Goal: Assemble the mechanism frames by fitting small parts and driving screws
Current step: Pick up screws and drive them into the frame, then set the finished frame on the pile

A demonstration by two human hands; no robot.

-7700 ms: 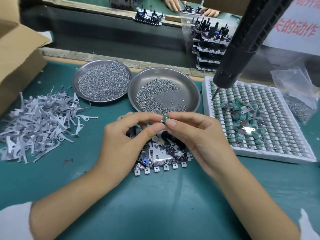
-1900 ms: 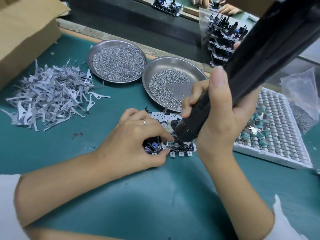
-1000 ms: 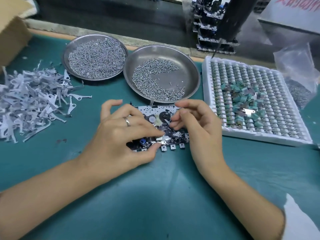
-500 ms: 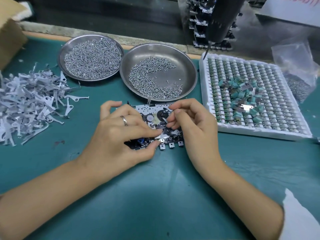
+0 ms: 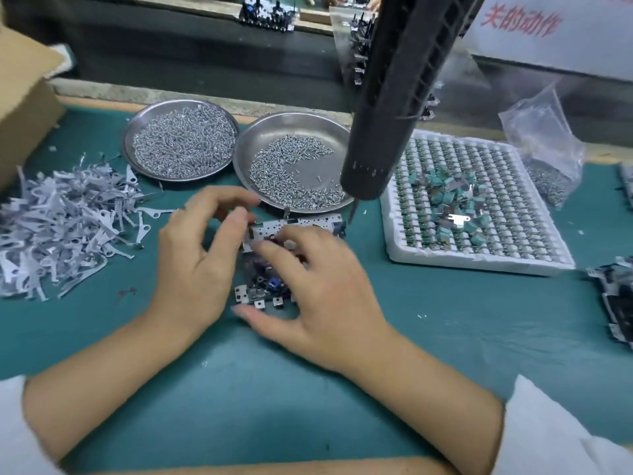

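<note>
green mat; conveyor behind

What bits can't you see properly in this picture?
Head view only:
- Mechanism frame: its middle is hidden under the right hand.
- Left hand: fingertips motion-blurred; grip unclear.
- Screws in the steel dishes: too small to tell apart.
- Hanging screwdriver: top cut off by the frame edge.

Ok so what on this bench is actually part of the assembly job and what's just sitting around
In the job:
- mechanism frame, under both hands: left hand, right hand
- hanging screwdriver
- two screw dishes
- pile of metal levers
- white tray of green parts

Lying about:
- cardboard box
- plastic bag
- red-lettered sign
</note>
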